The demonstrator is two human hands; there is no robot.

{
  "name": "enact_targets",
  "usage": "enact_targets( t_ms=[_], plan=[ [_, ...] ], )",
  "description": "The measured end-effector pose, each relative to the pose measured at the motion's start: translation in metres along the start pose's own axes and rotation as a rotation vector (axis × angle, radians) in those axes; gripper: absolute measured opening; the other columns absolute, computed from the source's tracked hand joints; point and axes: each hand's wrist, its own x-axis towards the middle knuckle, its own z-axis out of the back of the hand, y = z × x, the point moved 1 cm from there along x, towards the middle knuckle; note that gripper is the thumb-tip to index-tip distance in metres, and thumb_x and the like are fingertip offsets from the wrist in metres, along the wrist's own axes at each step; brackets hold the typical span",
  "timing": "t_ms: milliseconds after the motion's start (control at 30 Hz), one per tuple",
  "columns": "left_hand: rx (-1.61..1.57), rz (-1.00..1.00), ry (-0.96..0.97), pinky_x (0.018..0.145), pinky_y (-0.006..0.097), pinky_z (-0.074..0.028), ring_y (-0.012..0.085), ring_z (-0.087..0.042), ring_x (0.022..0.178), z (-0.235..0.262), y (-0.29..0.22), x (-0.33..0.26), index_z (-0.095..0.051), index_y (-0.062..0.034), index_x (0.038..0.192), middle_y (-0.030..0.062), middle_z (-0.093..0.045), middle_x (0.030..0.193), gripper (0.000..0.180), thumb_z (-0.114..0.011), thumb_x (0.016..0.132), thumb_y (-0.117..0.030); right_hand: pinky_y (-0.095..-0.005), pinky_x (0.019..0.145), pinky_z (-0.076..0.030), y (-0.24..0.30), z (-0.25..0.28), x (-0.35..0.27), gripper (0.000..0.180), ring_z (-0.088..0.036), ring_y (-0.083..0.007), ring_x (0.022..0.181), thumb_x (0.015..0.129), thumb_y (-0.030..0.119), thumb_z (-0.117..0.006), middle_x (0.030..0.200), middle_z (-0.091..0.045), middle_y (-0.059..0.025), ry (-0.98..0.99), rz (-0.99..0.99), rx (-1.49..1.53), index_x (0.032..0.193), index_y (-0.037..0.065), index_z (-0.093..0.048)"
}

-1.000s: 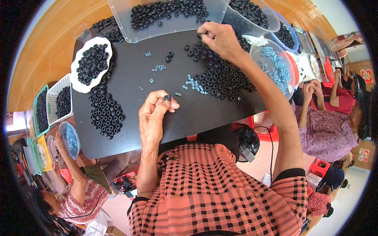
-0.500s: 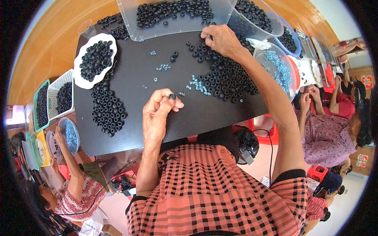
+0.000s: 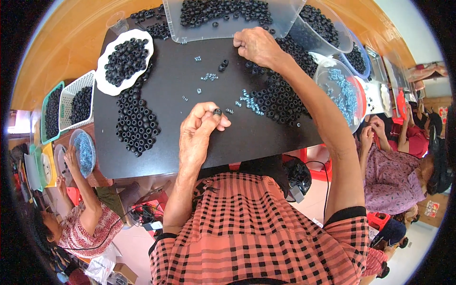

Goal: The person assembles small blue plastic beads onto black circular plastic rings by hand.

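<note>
My left hand (image 3: pixel 194 135) is closed above the near middle of the dark table, pinching a small black ring-shaped piece (image 3: pixel 217 112) between thumb and forefinger. Farther off, my right hand (image 3: pixel 258 46) is closed in front of the clear tub (image 3: pixel 199 38), its fingertips bent under; whatever they hold is hidden. Beneath and beside my right forearm spreads a heap of black ring-shaped pieces (image 3: pixel 283 100). Small clear-blue pieces (image 3: pixel 251 103) lie at that heap's left edge, and a few more (image 3: pixel 209 76) are scattered mid-table. Two black pieces (image 3: pixel 223 65) sit together left of my right hand.
A scalloped white plate (image 3: pixel 100 81) and a loose pile (image 3: pixel 136 126) of black pieces occupy the left side. A clear bowl (image 3: pixel 357 107) of blue pieces stands at right. Baskets (image 3: pixel 90 121) line the left edge. Co-workers sit on both sides, a hand (image 3: pixel 71 159) at left, hands (image 3: pixel 370 130) at right.
The view has shifted, so the table appears farther right and slightly higher. My right hand has moved left across the table, away from the heap. The left hand keeps its pinch on the black piece.
</note>
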Motion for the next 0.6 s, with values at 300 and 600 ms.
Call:
enact_targets(
  t_ms=[300,600],
  plan=[
    [-0.113,-0.006,-0.021,0.072,0.024,-0.045,0.0103,-0.055,0.072,0.006,0.002,0.001,-0.056,-0.0010,0.101,0.0109,-0.068,0.087,0.012,-0.048,0.092,-0.004,-0.0217,0.067,-0.049,0.072,0.021,-0.029,0.016,-0.061,-0.0064,0.072,0.079,0.004,-0.064,0.079,-0.066,-0.0022,0.102,-0.316,0.872,0.094,-0.001,-0.066],
    [0.096,-0.077,-0.032,0.074,0.025,-0.046,0.0114,-0.058,0.078,0.004,0.003,0.002,-0.057,-0.0004,0.105,0.0067,-0.065,0.087,0.016,-0.048,0.094,-0.007,-0.0224,0.061,-0.049,0.126,0.013,-0.071,0.012,-0.061,-0.0075,0.067,0.083,-0.001,-0.062,0.082,-0.065,-0.0042,0.066,-0.235,1.209,0.093,0.000,-0.066]
  ],
)
